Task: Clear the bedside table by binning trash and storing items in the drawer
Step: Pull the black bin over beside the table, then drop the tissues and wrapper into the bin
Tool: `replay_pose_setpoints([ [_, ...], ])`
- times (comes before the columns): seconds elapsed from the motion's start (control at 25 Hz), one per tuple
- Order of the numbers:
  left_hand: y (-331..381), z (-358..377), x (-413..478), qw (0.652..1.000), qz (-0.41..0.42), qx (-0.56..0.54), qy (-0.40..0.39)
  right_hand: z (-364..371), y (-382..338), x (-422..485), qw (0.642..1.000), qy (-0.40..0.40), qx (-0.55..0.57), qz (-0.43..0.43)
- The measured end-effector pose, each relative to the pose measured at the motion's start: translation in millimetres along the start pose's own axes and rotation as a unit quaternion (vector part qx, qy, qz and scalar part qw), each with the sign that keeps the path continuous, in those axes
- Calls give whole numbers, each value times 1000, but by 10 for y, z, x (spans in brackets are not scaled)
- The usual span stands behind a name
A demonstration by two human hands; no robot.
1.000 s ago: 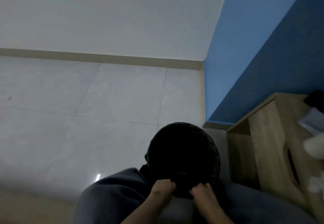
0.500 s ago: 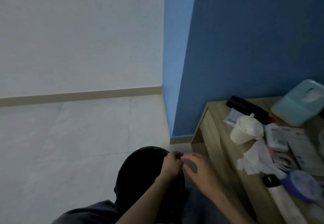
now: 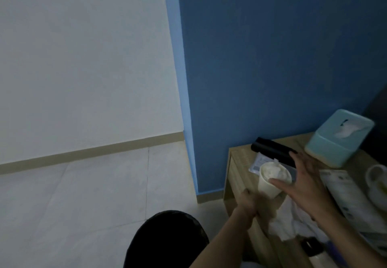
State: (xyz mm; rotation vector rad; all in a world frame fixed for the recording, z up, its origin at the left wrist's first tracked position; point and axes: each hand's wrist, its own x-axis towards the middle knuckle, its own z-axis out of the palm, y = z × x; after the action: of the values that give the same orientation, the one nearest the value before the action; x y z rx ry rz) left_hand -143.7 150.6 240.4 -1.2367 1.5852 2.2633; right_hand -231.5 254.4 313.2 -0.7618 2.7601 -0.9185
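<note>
Barely started, I'd judge. Right hand (image 3: 307, 186) spread open, reaching for the paper cup (image 3: 272, 180), not gripping yet. Left hand (image 3: 250, 206) closed on the table (image 3: 238, 163) edge. Tissues (image 3: 293, 221), tissue box (image 3: 339, 138), black case (image 3: 272, 149), papers (image 3: 345, 194) all on top. Bin (image 3: 167, 240) beside it on the floor.

On the surface (image 3: 238, 163) the cup (image 3: 270, 184) stands before the case (image 3: 272, 151), the tissue box (image 3: 339, 137) to their right, the bin (image 3: 165, 240) on the floor (image 3: 83, 194) left.
</note>
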Motion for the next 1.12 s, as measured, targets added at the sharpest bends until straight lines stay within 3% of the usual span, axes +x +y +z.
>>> replay_pose_setpoints([
  [0.2, -53, 83, 54, 999, 12, -31, 1, 165, 101, 75, 992, -73, 88, 56],
  [0.6, -5, 28, 4, 992, -36, -118, -13, 148, 72, -16, 991, -57, 116, 28],
  [0.76, -31, -308, -160, 996, -5, -83, -28, 122, -118, -136, 988, -52, 144, 4],
  [0.92, -452, -1187, -291, 984, 44, 18, 169, 395, -438, -388, 983, -70, 158, -55],
  [1.04, -1051, -2012, -544, 953, -5, 67, 296, 897, -739, -624, 971, -144, 182, -65],
  [1.12, -1386, -2448, -706, 934, -63, 43, 349, 1323, -881, -779, 966, -185, 159, -86],
])
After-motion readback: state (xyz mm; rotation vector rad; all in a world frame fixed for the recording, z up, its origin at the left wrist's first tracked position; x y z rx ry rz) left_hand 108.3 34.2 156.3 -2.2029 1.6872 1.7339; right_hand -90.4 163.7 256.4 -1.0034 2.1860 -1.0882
